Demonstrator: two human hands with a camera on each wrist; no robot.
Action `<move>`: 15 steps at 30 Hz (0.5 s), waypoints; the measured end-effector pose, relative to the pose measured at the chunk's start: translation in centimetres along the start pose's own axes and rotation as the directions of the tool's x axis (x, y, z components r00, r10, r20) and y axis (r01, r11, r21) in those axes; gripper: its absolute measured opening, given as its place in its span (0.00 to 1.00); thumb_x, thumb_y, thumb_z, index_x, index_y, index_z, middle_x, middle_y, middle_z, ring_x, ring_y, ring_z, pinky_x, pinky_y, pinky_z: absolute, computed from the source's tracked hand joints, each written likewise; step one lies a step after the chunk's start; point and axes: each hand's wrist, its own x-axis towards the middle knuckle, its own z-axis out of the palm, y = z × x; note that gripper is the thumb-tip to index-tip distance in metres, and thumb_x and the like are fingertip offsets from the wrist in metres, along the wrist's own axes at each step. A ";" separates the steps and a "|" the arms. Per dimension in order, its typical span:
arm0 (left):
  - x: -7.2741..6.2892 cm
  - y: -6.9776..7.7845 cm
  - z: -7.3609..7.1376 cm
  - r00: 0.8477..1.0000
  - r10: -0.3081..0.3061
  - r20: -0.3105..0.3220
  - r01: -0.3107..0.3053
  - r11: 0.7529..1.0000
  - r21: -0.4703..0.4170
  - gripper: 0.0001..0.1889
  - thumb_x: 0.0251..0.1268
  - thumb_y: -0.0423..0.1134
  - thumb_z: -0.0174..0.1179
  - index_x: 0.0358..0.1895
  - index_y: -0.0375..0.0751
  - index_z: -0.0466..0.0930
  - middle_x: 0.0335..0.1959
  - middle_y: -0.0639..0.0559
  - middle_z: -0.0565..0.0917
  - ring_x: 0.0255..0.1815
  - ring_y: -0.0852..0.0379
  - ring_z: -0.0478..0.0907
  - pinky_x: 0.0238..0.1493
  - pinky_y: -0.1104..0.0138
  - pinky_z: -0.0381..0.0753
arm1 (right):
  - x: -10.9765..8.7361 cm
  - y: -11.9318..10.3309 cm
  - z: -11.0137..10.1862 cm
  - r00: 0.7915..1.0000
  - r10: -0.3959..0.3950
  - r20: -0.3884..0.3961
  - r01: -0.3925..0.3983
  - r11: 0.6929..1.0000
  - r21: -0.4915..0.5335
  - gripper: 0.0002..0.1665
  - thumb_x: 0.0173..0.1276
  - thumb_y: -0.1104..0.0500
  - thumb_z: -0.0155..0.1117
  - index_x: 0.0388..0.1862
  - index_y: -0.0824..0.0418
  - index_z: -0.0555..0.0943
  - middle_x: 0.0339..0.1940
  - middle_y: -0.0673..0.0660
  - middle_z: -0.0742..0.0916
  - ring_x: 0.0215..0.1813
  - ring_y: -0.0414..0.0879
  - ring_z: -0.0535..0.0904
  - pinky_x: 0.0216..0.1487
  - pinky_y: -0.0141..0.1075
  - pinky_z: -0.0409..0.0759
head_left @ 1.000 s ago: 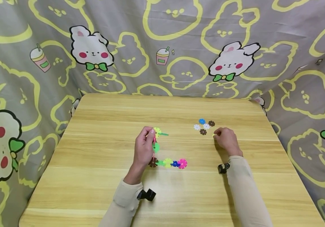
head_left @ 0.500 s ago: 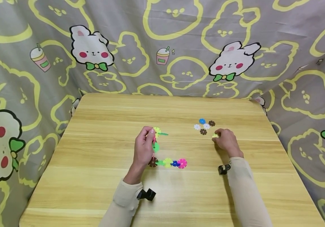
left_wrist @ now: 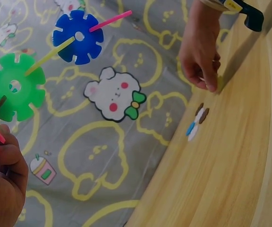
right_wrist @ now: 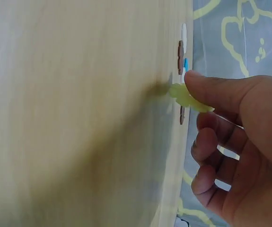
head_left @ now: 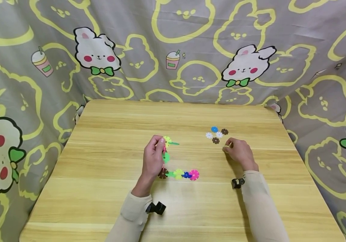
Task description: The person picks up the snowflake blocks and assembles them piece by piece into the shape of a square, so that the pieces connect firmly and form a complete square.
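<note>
My left hand grips an L-shaped chain of snowflake discs by its upright part, and the chain's lower row rests on the wooden table. The left wrist view shows a green disc and a blue disc of that chain above my left fingers. My right hand is to the right, just below a small group of loose discs. It pinches a yellow-green disc between thumb and forefinger, close over the tabletop.
The loose blue, white and brown discs lie at the table's back right. A cloth with a rabbit print hangs behind and around the table. Small black wrist cameras sit on both sleeves.
My right hand has shifted slightly left and toward me with the yellow-green disc. The left hand and the chain have stayed put.
</note>
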 end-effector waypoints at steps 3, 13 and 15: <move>0.0 0.4 0.0 1.000 -0.021 0.003 0.021 1.000 0.005 0.12 0.77 0.35 0.45 0.39 0.30 0.74 0.19 0.53 0.66 0.13 0.66 0.59 0.15 0.74 0.60 | -0.1 -0.5 0.0 0.999 -0.012 -0.033 0.013 0.999 0.030 0.12 0.69 0.49 0.62 0.41 0.56 0.79 0.33 0.57 0.85 0.30 0.47 0.77 0.28 0.35 0.71; 0.2 -0.3 0.1 1.000 0.018 -0.005 -0.018 1.000 0.006 0.13 0.77 0.39 0.46 0.39 0.32 0.74 0.20 0.51 0.67 0.14 0.64 0.60 0.16 0.74 0.60 | -1.7 -7.2 -1.2 0.970 -0.146 -0.195 0.205 0.922 0.329 0.14 0.68 0.48 0.64 0.42 0.56 0.79 0.28 0.52 0.83 0.27 0.43 0.73 0.27 0.32 0.72; 0.2 -0.3 0.2 1.000 0.031 -0.003 -0.031 1.000 0.001 0.13 0.77 0.39 0.46 0.39 0.32 0.74 0.20 0.50 0.67 0.14 0.65 0.60 0.16 0.74 0.60 | -2.3 -8.7 -1.5 0.959 -0.198 -0.202 0.265 0.879 0.396 0.12 0.68 0.50 0.64 0.43 0.57 0.79 0.29 0.53 0.84 0.28 0.42 0.75 0.26 0.31 0.72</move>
